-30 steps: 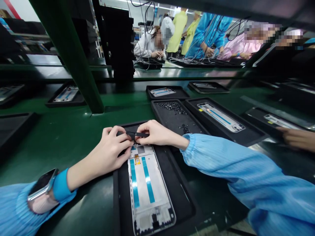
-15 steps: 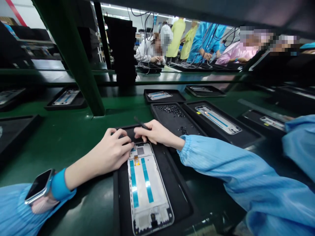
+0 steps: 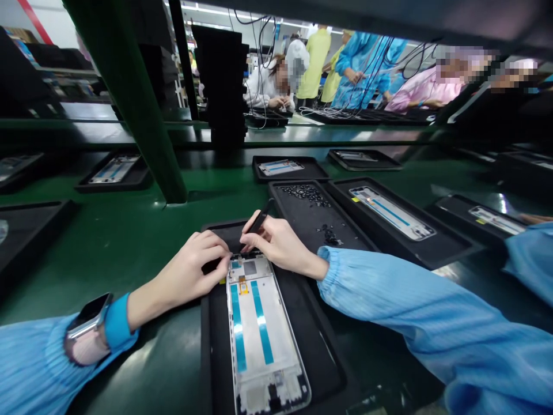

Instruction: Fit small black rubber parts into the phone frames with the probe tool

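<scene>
Head view, right hand: the right hand [image 3: 276, 242] pinches black tweezers [image 3: 258, 222] between thumb and forefinger, the tool slanting up and away from the grip, its tip down at the top end of the phone frame [image 3: 259, 328].
Head view, left hand: the left hand [image 3: 192, 268] holds nothing; its curled fingertips [image 3: 222, 264] press on the frame's top left corner, just left of the tweezer tip and nearly touching the right hand.
Phone frame: a white mid-frame with two blue strips lies flat in a black tray [image 3: 302, 346], running from the grip back toward the wearer.
Right of the grip: a second black tray [image 3: 311, 216] holds loose small black parts [image 3: 306, 193]; beyond it, another frame [image 3: 391, 212] rests in its own tray.
Wrist: a smartwatch [image 3: 88, 323] sits on the left wrist, below a blue sleeve cuff.
Surface: the green conveyor belt [image 3: 108, 242] carries every tray.
Far right: a co-worker's blue sleeve [image 3: 531, 259] enters the frame.
</scene>
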`<state>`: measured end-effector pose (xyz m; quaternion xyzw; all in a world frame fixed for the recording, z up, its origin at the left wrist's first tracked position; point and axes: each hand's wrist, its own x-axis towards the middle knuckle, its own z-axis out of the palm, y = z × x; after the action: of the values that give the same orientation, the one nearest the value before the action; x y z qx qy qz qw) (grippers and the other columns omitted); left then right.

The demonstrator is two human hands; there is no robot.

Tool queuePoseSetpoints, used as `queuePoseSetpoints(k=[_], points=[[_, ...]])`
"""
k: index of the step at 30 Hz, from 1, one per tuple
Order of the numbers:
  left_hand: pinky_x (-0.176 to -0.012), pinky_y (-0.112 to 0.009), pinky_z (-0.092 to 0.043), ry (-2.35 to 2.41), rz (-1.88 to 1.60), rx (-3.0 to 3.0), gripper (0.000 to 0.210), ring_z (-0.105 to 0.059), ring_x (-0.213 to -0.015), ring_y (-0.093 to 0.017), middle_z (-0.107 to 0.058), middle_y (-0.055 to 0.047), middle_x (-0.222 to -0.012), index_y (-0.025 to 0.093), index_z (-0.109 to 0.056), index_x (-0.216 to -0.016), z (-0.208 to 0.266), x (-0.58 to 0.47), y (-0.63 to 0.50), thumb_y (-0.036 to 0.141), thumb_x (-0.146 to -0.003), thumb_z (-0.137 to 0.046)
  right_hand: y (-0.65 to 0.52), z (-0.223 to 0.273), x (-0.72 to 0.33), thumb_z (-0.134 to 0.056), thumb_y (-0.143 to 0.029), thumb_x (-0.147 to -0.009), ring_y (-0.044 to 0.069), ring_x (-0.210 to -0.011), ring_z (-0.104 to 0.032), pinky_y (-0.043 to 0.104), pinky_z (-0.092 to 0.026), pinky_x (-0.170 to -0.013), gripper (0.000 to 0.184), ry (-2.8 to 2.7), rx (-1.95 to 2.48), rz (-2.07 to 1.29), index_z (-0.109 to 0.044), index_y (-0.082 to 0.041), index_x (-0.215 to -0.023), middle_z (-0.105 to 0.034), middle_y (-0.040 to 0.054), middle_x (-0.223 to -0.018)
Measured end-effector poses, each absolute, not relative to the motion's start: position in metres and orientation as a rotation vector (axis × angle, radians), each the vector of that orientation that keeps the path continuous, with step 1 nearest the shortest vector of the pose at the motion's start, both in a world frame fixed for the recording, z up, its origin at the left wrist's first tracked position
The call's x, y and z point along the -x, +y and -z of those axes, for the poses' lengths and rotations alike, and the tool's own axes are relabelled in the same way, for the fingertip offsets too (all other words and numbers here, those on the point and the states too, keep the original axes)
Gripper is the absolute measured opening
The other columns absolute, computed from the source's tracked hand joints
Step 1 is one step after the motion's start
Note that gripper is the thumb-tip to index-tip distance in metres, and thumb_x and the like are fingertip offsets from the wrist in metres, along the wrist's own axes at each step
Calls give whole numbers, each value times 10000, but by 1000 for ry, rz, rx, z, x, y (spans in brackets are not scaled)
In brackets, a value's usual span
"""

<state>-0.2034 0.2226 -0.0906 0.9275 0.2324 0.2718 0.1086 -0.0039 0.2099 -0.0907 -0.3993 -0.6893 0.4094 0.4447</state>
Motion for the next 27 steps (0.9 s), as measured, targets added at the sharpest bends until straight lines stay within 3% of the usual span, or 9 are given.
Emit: queuePoseSetpoints(k=[10, 18, 27], points=[[-708, -312, -404, 698, -798, -2707, 189, -554, -790, -155, -644, -43, -812, 156, -596, -766, 92, 203, 222, 148, -880, -445, 209, 91, 4, -573, -227, -840, 107, -622, -627, 209, -496, -581, 100, -1867, 971, -830, -530, -146, -800, -589, 5, -752], [-701, -311, -416, 673, -834, -2717, 191, -553, -783, -158, -639, -48, -796, 149, -611, -781, 92, 203, 223, 154, -886, -452, 210, 90, 10, -531, -193, -862, 155, -751, -592, 271, -462, -720, 84, -2189, 865, -377, -542, -145, -794, -612, 53, -816], [-705, -313, -431, 677, -822, -2721, 190, -552, -767, -154, -633, -49, -805, 148, -599, -767, 93, 203, 225, 144, -880, -445, 206, 89, 8, -524, -210, -852, 124, -620, -591, 245, -460, -642, 99, -1881, 1041, -600, -498, -164, -769, -572, 0, -682]])
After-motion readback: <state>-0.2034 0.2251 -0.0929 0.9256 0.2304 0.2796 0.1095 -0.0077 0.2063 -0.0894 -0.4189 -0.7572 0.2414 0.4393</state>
